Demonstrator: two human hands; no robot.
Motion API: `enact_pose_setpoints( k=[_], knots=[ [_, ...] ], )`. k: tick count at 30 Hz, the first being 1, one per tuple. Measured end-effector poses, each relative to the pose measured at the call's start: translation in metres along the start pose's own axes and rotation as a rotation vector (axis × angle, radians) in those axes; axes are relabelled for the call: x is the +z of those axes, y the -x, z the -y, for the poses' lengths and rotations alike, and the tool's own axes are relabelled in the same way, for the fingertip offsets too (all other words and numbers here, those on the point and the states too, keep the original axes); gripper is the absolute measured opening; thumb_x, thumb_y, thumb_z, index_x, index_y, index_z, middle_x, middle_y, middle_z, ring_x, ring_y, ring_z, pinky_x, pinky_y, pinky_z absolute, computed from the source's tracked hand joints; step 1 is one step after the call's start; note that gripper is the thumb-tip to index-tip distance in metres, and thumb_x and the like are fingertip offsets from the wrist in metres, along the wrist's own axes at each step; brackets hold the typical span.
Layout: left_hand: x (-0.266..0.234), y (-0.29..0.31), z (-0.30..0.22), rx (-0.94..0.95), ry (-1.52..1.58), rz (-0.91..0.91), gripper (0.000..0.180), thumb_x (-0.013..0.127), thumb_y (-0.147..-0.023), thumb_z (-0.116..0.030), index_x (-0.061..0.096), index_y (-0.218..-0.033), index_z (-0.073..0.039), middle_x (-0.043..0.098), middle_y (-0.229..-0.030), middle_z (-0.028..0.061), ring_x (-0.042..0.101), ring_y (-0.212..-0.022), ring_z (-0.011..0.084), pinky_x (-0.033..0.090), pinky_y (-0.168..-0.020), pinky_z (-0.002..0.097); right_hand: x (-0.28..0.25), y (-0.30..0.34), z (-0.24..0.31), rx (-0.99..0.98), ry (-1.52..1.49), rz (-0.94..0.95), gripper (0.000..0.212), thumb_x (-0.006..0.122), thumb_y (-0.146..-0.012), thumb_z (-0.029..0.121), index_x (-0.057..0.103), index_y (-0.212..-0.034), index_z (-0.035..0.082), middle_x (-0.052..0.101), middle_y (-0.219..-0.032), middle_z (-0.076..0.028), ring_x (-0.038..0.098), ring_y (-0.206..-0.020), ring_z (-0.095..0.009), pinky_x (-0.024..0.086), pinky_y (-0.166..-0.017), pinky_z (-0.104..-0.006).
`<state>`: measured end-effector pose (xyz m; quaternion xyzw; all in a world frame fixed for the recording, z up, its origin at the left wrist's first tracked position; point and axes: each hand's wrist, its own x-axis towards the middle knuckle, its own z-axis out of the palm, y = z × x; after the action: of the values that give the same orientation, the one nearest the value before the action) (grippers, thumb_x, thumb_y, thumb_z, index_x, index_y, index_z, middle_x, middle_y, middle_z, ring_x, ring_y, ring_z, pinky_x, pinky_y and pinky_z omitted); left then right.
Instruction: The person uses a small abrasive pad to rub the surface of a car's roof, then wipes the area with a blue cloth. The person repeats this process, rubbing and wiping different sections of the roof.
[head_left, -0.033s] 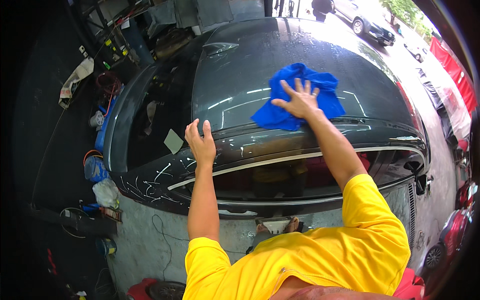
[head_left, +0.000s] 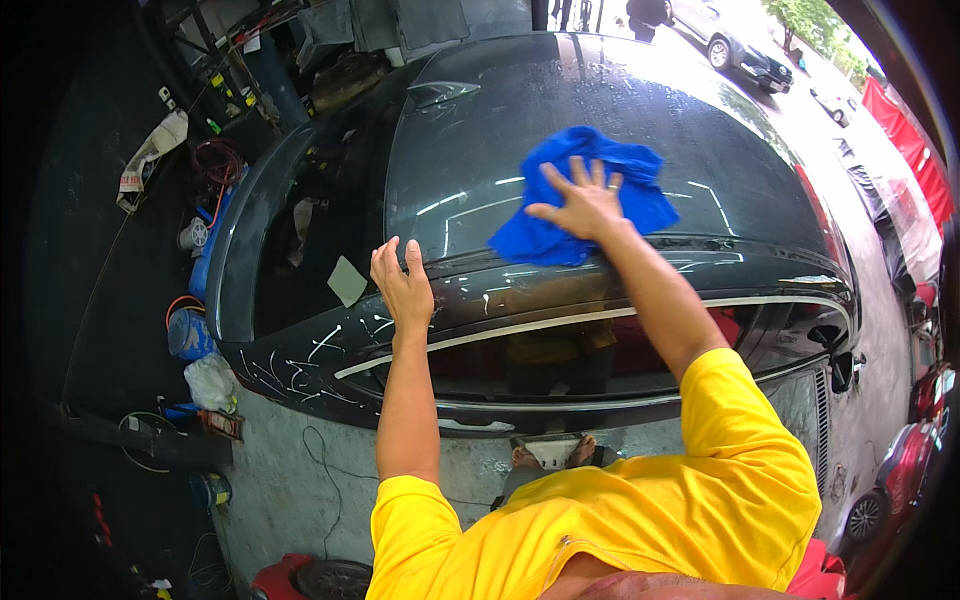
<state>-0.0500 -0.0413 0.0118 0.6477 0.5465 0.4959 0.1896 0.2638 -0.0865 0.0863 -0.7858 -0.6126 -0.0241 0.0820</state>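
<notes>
Head view: a dark car roof [head_left: 620, 90] is seen from above, wet and streaked with reflections. A blue cloth [head_left: 560, 225] lies crumpled on the roof, just above the edge over the side window, at about 12 o'clock from the wearer. The right hand [head_left: 585, 200] is pressed flat on top of the cloth, its fingers spread apart and extended, not clamped around anything. The left hand [head_left: 403, 285] is laid on the roof edge at about 10 o'clock, well apart from the cloth, fingers extended and close together, thumb out; nothing is held in it, and it appears to serve as a brace.

For the wiping in hand to be done well, even pressure is best kept through the whole palm so that the cloth is not bunched further. Overlapping passes are advisable, and the cloth should be refolded once a face is soaked. The brace on the roof edge should be kept steady during the reach.

Counted: 1 blue cloth, 2 hands, 1 car under work. 1 pale square sticker [head_left: 347, 281] is seen on the rear glass. At 9 o'clock, on the floor, 1 blue bucket [head_left: 188, 333] and 1 white bag [head_left: 212, 382] are seen. At 1 o'clock, 1 dark parked car [head_left: 735, 50] is visible on the street.
</notes>
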Motion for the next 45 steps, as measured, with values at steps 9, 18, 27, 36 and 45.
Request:
enact_pose_setpoints(
  k=[9,18,27,36,45],
  knots=[
    [0.022,-0.011,0.024,0.004,-0.109,-0.005,0.071,0.042,-0.109,-0.048,0.034,-0.155,0.006,0.030,-0.162,0.0302,0.017,-0.155,0.0469,0.017,-0.125,0.0556,0.046,-0.082,0.119,-0.406,-0.092,0.107,0.066,0.046,-0.099,0.068,0.052,-0.154,0.031,0.034,-0.168,-0.008,0.026,-0.156,-0.036,0.014,-0.125,-0.0655],
    [0.035,-0.012,-0.015,0.221,-0.364,0.336,0.077,0.043,-0.106,-0.055,0.029,-0.161,-0.002,0.021,-0.169,0.0257,0.007,-0.159,0.0468,0.011,-0.127,0.0559,-0.014,-0.121,-0.255,0.603,0.041,0.029,0.081,0.035,-0.096,0.081,0.034,-0.163,0.036,0.020,-0.174,-0.002,0.014,-0.160,-0.034,0.009,-0.127,-0.0610],
    [0.037,-0.015,-0.017,0.142,-0.446,0.387,0.086,0.046,-0.104,-0.057,0.024,-0.162,0.002,0.020,-0.170,0.0254,0.012,-0.158,0.0459,0.010,-0.127,0.0580,-0.009,-0.223,-0.385,0.918,-0.024,0.053,0.073,0.035,-0.100,0.069,0.012,-0.165,0.046,0.014,-0.175,-0.005,0.013,-0.158,-0.048,0.008,-0.115,-0.0813],
    [0.032,-0.015,-0.018,0.105,-0.481,0.407,0.094,0.058,-0.097,-0.055,0.024,-0.162,0.004,0.022,-0.168,0.0285,0.014,-0.157,0.0493,0.009,-0.125,0.0605,0.041,-0.440,-0.188,0.260,-0.059,0.136,0.065,0.042,-0.101,0.043,0.022,-0.163,0.048,0.015,-0.175,-0.003,0.013,-0.159,-0.041,0.005,-0.121,-0.0748],
    [0.027,-0.018,-0.023,0.036,-0.503,0.456,0.098,0.056,-0.098,-0.055,0.014,-0.164,0.003,0.017,-0.171,0.0254,0.006,-0.159,0.0456,0.003,-0.127,0.0579,0.069,-0.449,0.020,-0.242,-0.063,0.226,0.056,0.047,-0.099,0.038,0.047,-0.156,0.036,0.032,-0.169,-0.008,0.023,-0.158,-0.036,0.012,-0.126,-0.0671]
  ],
)
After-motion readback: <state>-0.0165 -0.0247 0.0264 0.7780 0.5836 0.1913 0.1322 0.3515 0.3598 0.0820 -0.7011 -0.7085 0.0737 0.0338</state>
